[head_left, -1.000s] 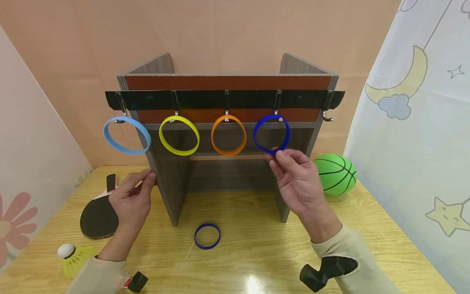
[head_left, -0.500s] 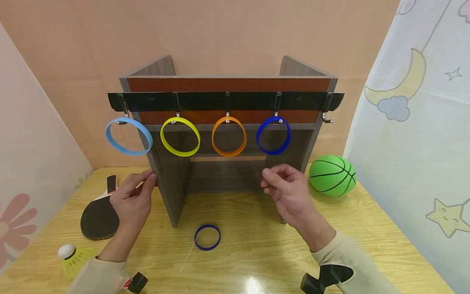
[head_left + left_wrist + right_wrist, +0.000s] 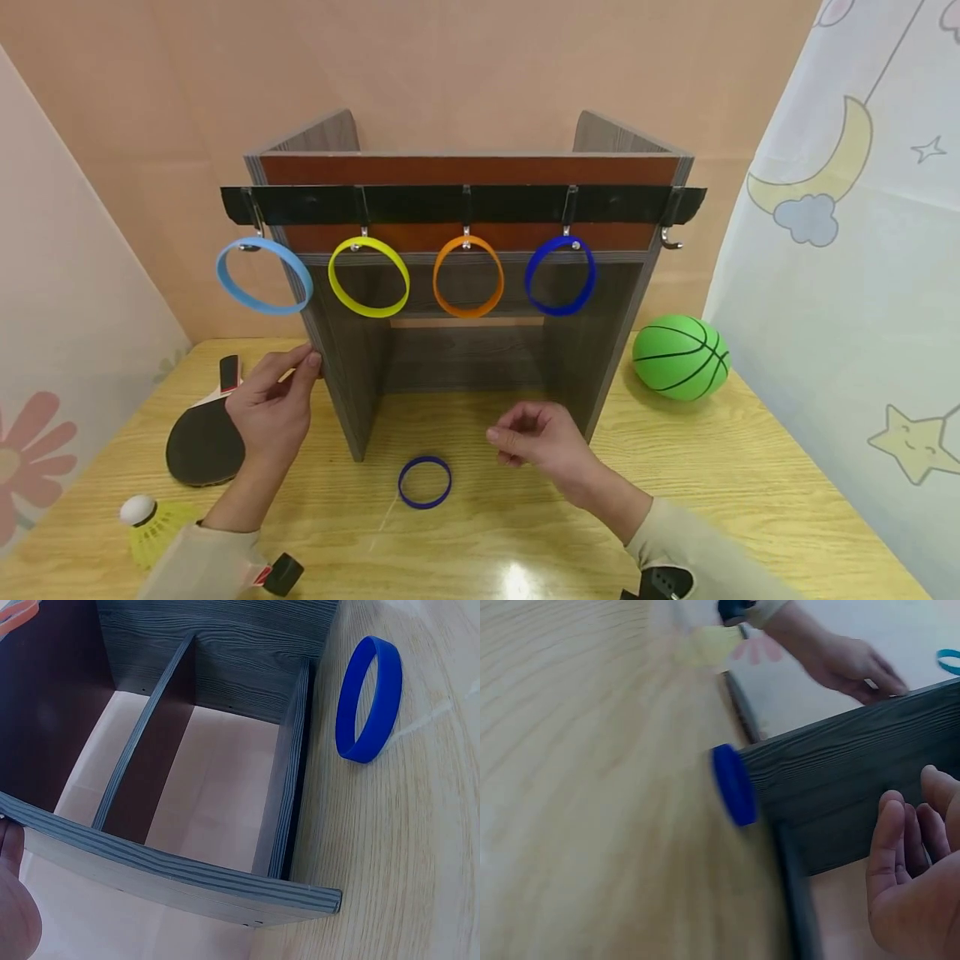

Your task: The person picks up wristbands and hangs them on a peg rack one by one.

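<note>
A dark blue wristband (image 3: 424, 482) lies on the wooden table in front of a grey wood-grain shelf (image 3: 340, 375). My right hand (image 3: 543, 446) is in the air to the right of that band, fingers loosely bent, holding nothing. With thumb and fingers, my left hand (image 3: 272, 404) pinches the front edge of the shelf's left side panel. From hooks on the black strip (image 3: 412, 206) hang a light blue band (image 3: 264, 276), a yellow band (image 3: 368, 277), an orange band (image 3: 468, 277) and another dark blue band (image 3: 561, 276). The rightmost hook (image 3: 670, 240) carries no band.
On the left lie a black table tennis paddle (image 3: 204, 444) and a yellow shuttlecock (image 3: 153, 525). A green ball (image 3: 681, 358) with black lines sits right of the shelf. Printed cloth hangs at both sides, and a plain peach cloth (image 3: 480, 75) stands behind.
My right hand has let go of the dark blue band on the fourth hook and moved down and left toward the table. My left hand stays on the side panel.
</note>
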Motion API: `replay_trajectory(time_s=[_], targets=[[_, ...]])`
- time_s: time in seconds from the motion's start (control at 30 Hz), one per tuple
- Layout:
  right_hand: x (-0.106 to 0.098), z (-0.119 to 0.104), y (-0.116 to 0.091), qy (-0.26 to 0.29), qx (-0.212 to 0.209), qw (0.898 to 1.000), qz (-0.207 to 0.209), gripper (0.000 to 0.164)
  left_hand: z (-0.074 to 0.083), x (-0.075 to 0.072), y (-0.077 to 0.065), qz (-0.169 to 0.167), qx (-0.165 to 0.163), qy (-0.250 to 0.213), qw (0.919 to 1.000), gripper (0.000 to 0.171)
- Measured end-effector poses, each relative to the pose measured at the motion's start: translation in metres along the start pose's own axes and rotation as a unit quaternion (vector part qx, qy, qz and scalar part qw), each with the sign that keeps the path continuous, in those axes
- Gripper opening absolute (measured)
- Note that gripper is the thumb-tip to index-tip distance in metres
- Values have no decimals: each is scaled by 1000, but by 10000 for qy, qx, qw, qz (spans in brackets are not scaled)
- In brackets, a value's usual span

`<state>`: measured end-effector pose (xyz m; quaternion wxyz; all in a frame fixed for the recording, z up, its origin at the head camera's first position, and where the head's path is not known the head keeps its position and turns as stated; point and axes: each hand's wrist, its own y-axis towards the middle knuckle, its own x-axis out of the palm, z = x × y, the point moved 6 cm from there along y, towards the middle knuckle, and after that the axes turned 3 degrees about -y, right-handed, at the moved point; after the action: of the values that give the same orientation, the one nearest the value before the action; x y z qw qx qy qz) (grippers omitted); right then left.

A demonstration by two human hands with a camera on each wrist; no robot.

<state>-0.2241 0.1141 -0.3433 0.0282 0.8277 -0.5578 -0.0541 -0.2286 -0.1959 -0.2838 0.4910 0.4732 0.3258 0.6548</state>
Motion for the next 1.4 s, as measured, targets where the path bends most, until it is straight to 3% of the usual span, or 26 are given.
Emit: replay_trajectory(time_s=[0.3,0.5,0.7,0.87,1.0,1.17,1.4], targets=[[18,44,-4,-299,782,9962,-231,21,-2,-3,-2,126,-137,143,9997,16],[31,65,-5,-398,912,9947,-261,27,-1,0,-2,123,-151,40,9998,15],[39,67,0,-598,706,9954,-249,25,2,1,-1,188,-140,154,9996,16],[42,70,8,-620,872,9942,-71,22,-1,-1,-2,246,-107,-106,9996,16],[43,71,11,-705,1004,9924,-41,22,-3,-4,-3,247,-108,-47,9996,17],[44,71,16,-858,917,9921,-51,24,-2,-4,-3,232,-138,58,9996,17],[45,69,19,-1091,924,9897,-94,23,-4,-2,-3,210,-144,-139,9996,17]])
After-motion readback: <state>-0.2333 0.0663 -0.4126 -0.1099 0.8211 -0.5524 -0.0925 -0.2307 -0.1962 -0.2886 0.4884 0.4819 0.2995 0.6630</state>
